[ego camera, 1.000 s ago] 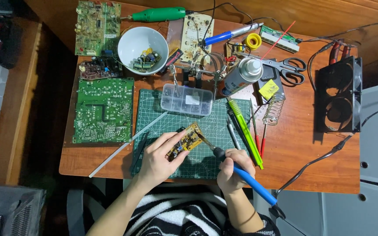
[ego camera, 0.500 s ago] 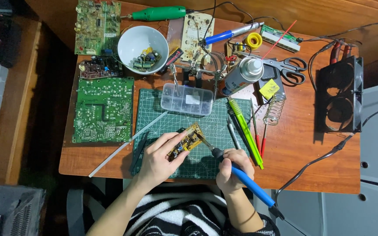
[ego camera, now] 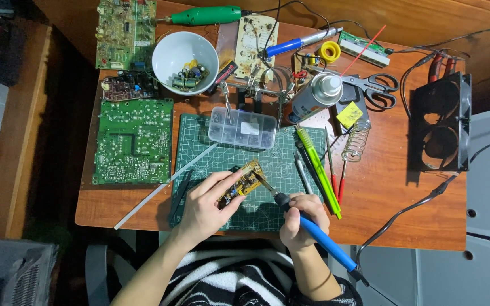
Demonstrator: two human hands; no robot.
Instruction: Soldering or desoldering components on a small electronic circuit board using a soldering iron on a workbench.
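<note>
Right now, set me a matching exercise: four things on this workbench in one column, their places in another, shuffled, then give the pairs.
Things:
1. small yellow-brown circuit board
2. blue-handled soldering iron
3. white round bowl
4. clear plastic compartment box

Places:
A. top edge of the green cutting mat
B. gripped in the right hand
C. pinched in the left hand
D. on the wooden table, beside the tall green circuit board

Pairs: 1-C, 2-B, 3-D, 4-A

white bowl [ego camera: 184, 55] | scissors [ego camera: 376, 89] | spray can [ego camera: 315, 96] | green circuit board [ego camera: 134, 141]
</note>
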